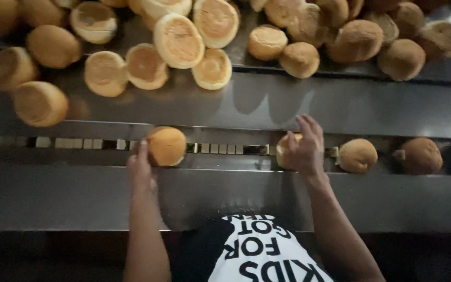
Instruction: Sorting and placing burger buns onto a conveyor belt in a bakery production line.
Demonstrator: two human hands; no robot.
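My left hand (pixel 141 166) touches a round golden bun (pixel 167 145) that sits in the narrow conveyor channel (pixel 79 143). My right hand (pixel 306 146) is curled over another bun (pixel 286 148) in the same channel, fingers on its top and side. Further right along the channel lie two more buns (pixel 357 155) (pixel 420 155), apart from my hands.
A sloping steel tray (pixel 298 104) above the channel carries a pile of several buns (pixel 178 40), some top up and some flat side up. A flat steel ledge (pixel 53 196) runs in front of the channel near my body.
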